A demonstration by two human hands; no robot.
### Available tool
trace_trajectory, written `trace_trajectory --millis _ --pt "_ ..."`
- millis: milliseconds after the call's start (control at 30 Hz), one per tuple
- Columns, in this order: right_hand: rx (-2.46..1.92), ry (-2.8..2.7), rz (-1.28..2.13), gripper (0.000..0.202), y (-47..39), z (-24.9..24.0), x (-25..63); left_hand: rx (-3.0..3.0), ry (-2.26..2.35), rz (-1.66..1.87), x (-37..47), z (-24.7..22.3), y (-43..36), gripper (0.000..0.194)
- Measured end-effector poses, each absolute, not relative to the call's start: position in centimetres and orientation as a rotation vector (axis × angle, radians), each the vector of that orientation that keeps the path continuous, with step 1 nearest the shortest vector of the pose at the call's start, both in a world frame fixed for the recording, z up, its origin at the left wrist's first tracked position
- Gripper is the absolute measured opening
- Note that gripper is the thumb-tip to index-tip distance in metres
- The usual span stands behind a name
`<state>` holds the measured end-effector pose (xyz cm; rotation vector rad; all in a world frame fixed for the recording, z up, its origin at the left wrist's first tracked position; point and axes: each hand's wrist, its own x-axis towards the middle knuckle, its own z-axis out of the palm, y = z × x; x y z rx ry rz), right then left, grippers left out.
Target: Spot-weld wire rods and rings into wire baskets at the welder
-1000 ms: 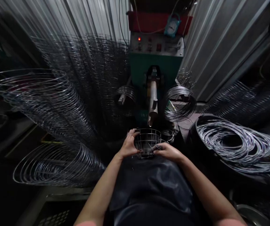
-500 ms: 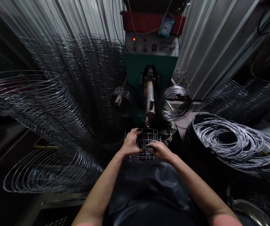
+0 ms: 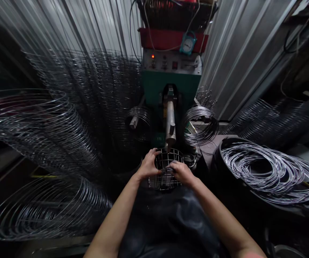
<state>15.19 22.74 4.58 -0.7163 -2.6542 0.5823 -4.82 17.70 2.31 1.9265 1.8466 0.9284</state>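
Note:
A round wire basket (image 3: 168,156) sits low in front of me, under the metal electrode arm (image 3: 171,122) of a green machine (image 3: 154,80). Gripping the basket's left side is my left hand (image 3: 149,165), thumb toward the middle and fingers over the rim. My right hand (image 3: 180,171) is closed at the basket's right front, its fingertips pinched on the wire there. The arm's tip reaches down to the basket's far rim; whether it touches cannot be made out. My hands cover part of the mesh.
Tall stacks of wire rings (image 3: 70,132) crowd the left. Wire coils hang on both sides of the arm, one the right coil (image 3: 201,125). A black tub (image 3: 219,157) of loose wire hoops (image 3: 272,172) stands at right. A blue clock (image 3: 188,43) hangs on the machine.
The view has tilted up, so the surroundings sit lower in the picture. Both hands keep their hold on the basket, and its far rim now lies at the arm's tip.

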Motion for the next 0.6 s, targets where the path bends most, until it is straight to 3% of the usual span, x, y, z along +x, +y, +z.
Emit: trace_trajectory --millis 400,600 --pt "-0.98 -2.585 0.506 0.024 23.7 4.7 14.2 1.881 1.967 1.033 -4.5 2.1 19.8 0.083" --pt "-1.008 -2.03 0.806 0.035 22.9 3.6 16.3 1.834 1.978 1.066 -4.6 2.3 20.4 0.087"
